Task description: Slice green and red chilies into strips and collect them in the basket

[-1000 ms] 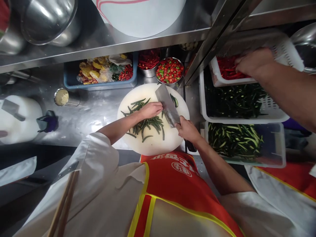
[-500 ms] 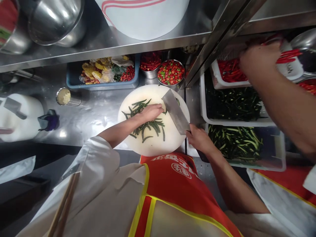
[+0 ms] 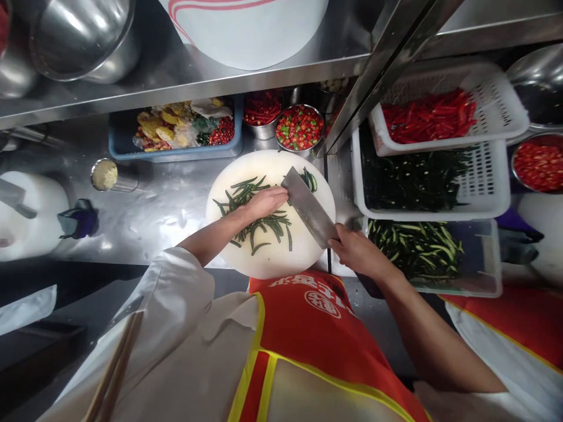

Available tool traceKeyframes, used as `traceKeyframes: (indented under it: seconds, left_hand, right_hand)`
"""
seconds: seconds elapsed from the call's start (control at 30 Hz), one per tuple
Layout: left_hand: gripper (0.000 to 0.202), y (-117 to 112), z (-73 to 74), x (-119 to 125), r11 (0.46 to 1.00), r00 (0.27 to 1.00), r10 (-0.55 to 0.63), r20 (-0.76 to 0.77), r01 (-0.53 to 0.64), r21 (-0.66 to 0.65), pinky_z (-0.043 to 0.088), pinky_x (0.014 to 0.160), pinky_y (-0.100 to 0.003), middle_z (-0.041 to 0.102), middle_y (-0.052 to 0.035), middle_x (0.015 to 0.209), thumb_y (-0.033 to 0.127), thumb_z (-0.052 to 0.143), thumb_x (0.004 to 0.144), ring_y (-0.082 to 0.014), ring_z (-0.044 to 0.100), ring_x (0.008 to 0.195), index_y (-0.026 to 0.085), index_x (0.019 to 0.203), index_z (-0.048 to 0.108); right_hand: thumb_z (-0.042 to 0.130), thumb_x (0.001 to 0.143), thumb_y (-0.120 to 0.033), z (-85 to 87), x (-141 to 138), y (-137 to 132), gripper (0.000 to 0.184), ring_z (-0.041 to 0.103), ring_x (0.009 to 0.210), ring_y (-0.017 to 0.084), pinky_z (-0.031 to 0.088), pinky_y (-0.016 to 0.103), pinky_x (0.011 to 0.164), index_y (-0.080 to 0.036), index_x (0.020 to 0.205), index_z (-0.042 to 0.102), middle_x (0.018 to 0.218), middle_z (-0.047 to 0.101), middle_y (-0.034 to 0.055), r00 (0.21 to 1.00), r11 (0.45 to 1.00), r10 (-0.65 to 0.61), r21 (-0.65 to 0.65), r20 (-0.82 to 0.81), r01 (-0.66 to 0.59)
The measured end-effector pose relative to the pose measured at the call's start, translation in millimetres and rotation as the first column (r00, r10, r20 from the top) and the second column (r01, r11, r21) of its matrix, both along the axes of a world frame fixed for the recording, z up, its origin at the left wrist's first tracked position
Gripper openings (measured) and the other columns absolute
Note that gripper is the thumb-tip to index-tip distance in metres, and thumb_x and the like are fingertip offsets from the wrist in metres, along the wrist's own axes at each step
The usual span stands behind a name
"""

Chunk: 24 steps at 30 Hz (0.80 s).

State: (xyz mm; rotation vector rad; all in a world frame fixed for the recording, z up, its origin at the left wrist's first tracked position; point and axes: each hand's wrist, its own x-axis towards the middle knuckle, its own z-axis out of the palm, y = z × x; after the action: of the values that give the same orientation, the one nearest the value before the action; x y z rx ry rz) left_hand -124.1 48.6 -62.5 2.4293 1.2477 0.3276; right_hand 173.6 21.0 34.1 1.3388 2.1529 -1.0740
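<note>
On a round white cutting board (image 3: 246, 268) lies a loose pile of long, thin green vegetables (image 3: 272, 225) that look like green chili peppers. My left hand (image 3: 266, 202) rests over the pile, its fingers curled and pressing on the pieces. What lies under the fingertips is mostly hidden. My right hand (image 3: 352, 249) grips the handle of a wide cleaver (image 3: 308, 210), whose blade slants across the right half of the board, its far end close to my left fingertips. Beyond the blade sit several cut green pieces (image 3: 309, 179).
At the right stand a white basket of red chili strips (image 3: 431, 114), a basket of dark green strips (image 3: 409, 181) and a clear tub of green strips (image 3: 416, 249). Behind the board are a blue tub (image 3: 176, 153) and a bowl of chopped chilies (image 3: 299, 128). A steel shelf (image 3: 211, 84) overhangs.
The other person's arm has left the red chili basket. The cleaver's far end has shifted slightly left and down, showing more cut pieces. My left hand stays on the pile.
</note>
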Motion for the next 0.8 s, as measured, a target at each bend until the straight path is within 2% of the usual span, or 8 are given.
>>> traceKeyframes:
  seconds: [0.1,0.23,0.33,0.4,0.5,0.6,0.67,0.8]
  left_hand:
    - [0.032,1.2,-2.8,1.8,1.0,0.999,0.013,0.035,-0.012,-0.009,0.049,0.089,-0.031,0.064,-0.009,0.108,0.026,0.034,0.1,-0.0178,0.059,0.102,0.019,0.096,0.065]
    - [0.031,2.2,-3.3,3.4,1.0,1.0,-0.002,0.029,0.002,-0.018,0.048,0.089,-0.03,0.064,-0.0086,0.107,0.026,0.035,0.1,-0.0175,0.059,0.101,0.019,0.095,0.065]
    - [0.031,2.0,1.5,1.4,0.999,1.0,-0.012,0.019,0.013,-0.041,0.048,0.088,-0.03,0.064,-0.0085,0.107,0.026,0.036,0.1,-0.0173,0.06,0.1,0.019,0.096,0.065]
    - [0.029,0.9,7.9,-4.7,0.998,0.999,0.007,0.051,-0.004,-0.062,0.049,0.089,-0.029,0.064,-0.0081,0.107,0.026,0.037,0.099,-0.0166,0.061,0.1,0.019,0.098,0.065]
    - [0.025,-1.8,20.1,-21.4,0.98,0.976,0.191,0.108,-0.185,-0.068,0.049,0.09,-0.028,0.065,-0.0074,0.104,0.027,0.041,0.099,-0.0157,0.061,0.098,0.018,0.097,0.065]
    - [0.02,-3.9,30.4,-37.6,0.923,0.915,0.385,0.121,-0.382,-0.052,0.049,0.086,-0.027,0.065,-0.0065,0.099,0.025,0.047,0.096,-0.015,0.061,0.092,0.016,0.092,0.064]
    - [0.017,-3.8,33.7,-41.8,0.934,0.929,0.355,0.105,-0.349,-0.072,0.049,0.084,-0.026,0.065,-0.0053,0.097,0.024,0.05,0.094,-0.0148,0.061,0.09,0.017,0.09,0.065]
    - [0.02,0.9,31.5,-34.9,0.983,0.991,0.132,-0.016,-0.133,-0.128,0.048,0.084,-0.029,0.066,-0.0046,0.093,0.022,0.049,0.092,-0.0171,0.061,0.09,0.018,0.085,0.067]
  right_hand:
    - [0.037,0.095,-0.028,-1.2,-3.9,3.4,0.023,0.064,0.07,0.02,0.034,0.028,0.063,-0.014,0.105,0.052,0.077,0.069,0.0101,1.0,1.0,0.019,-0.018,0.019,-0.019]
    - [0.037,0.095,-0.028,-19.1,-36.0,11.6,0.025,0.065,0.08,0.024,0.035,0.029,0.065,-0.013,0.11,0.049,0.091,0.07,0.0162,0.999,0.997,-0.017,0.075,0.03,0.014]
    - [0.035,0.096,-0.03,-29.2,-52.0,19.4,0.027,0.065,0.079,0.023,0.037,0.029,0.067,-0.014,0.113,0.049,0.088,0.07,0.0134,0.997,0.995,-0.065,0.075,-0.052,0.069]
    - [0.036,0.096,-0.032,-28.7,-47.7,20.7,0.027,0.065,0.079,0.023,0.036,0.029,0.067,-0.015,0.112,0.05,0.087,0.07,0.0124,0.994,0.993,-0.084,0.082,-0.063,0.089]
    - [0.035,0.096,-0.033,-21.2,-26.8,13.4,0.028,0.065,0.08,0.024,0.034,0.029,0.065,-0.015,0.109,0.051,0.088,0.07,0.0131,0.996,0.988,-0.088,0.128,-0.021,0.089]
    - [0.034,0.097,-0.032,-15.5,-9.9,1.2,0.027,0.065,0.079,0.023,0.033,0.029,0.065,-0.015,0.108,0.051,0.085,0.071,0.0121,1.0,0.996,0.004,0.085,-0.01,-0.003]
    - [0.035,0.096,-0.03,-15.9,-6.8,-4.5,0.026,0.065,0.081,0.024,0.033,0.029,0.066,-0.015,0.109,0.051,0.087,0.071,0.0126,0.997,0.995,0.073,0.064,0.016,-0.074]
    - [0.033,0.096,-0.029,-21.2,-9.0,-6.0,0.027,0.066,0.082,0.025,0.031,0.03,0.065,-0.014,0.11,0.051,0.089,0.071,0.0141,0.995,0.995,0.066,0.075,0.076,-0.072]
